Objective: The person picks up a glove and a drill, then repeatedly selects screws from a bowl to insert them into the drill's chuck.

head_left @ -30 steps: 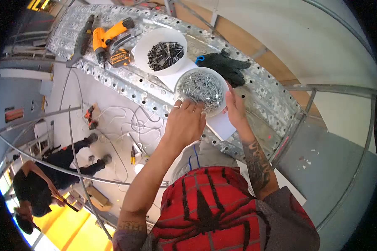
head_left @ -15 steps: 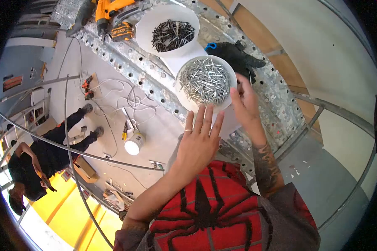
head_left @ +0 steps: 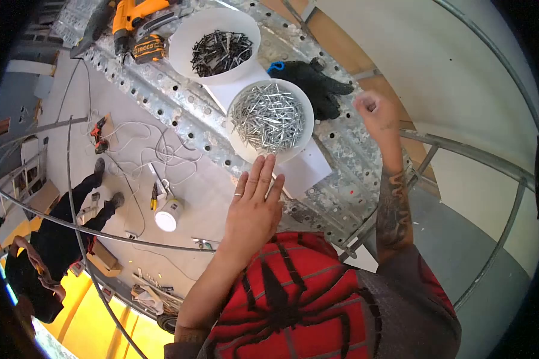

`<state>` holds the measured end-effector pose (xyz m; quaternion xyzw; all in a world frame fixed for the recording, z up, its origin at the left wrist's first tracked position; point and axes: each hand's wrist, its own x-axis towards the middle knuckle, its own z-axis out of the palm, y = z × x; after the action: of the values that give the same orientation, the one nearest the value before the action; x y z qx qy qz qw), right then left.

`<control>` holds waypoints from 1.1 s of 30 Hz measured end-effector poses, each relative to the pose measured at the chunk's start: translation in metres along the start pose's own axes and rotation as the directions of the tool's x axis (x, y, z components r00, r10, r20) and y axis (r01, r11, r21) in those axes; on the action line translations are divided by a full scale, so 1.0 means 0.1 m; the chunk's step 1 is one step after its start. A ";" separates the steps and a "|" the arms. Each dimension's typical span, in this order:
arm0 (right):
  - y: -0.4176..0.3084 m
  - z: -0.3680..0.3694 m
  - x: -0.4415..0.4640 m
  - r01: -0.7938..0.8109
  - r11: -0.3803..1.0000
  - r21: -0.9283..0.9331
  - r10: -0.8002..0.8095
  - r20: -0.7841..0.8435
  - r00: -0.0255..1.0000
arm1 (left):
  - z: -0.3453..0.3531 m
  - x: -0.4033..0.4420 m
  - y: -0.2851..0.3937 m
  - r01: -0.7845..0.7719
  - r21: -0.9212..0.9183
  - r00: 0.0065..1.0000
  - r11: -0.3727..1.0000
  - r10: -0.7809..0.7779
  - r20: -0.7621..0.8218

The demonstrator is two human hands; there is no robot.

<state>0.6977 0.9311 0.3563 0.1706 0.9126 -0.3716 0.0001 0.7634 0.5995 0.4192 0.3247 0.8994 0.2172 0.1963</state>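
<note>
My left hand is held flat with its fingers stretched out, the tips at the near rim of a white tub. Inside that tub lie many thin silver rivet-like fasteners. To the right, over the edge of the metal platform, my right hand is curled closed, apart from the tub; whatever its fingers hold, if anything, is hidden. A dark work glove with a blue loop lies behind the tub. Farther back stands a second white tub with black screw-like fasteners in it.
An orange drill, its battery and a grey utility knife lie on the perforated metal platform. Metal rails surround it. Below on the floor are a white bucket, cables and a person.
My right hand has left the tub's right side and moved right, its fingers now curled. My left hand stays by the near rim. The view has shifted slightly to the right.
</note>
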 end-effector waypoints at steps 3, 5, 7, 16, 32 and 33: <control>-0.03 0.20 -0.20 0.042 0.998 -0.040 -0.038 0.099 0.994 | 0.02 -0.01 -0.01 0.018 0.006 1.000 1.000 -0.018 -0.014; -0.18 0.34 -0.31 0.039 0.999 -0.010 -0.036 0.166 0.985 | 0.03 0.00 0.00 0.014 0.006 1.000 1.000 -0.014 -0.009; -0.30 0.46 -0.36 0.029 0.999 0.018 -0.032 0.230 0.973 | 0.02 0.00 0.02 0.020 0.011 1.000 1.000 -0.020 -0.003; -0.25 0.68 -0.40 0.369 0.918 -0.147 -0.324 0.260 0.910 | 0.06 0.02 -0.14 0.099 0.052 0.968 0.994 -0.084 -0.238; -0.27 0.57 -0.52 0.214 0.963 -0.165 -0.144 0.356 0.923 | 0.01 -0.01 -0.77 0.045 0.117 0.926 0.992 0.003 -0.377; -0.26 0.59 -0.55 0.215 0.963 -0.162 -0.147 0.354 0.924 | 0.03 -0.01 -0.77 0.045 0.122 0.926 0.992 0.004 -0.377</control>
<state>0.7336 0.8566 0.3377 0.0180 0.9431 -0.3013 0.1395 0.7265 0.5460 0.3770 0.2795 0.9357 0.2152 0.0010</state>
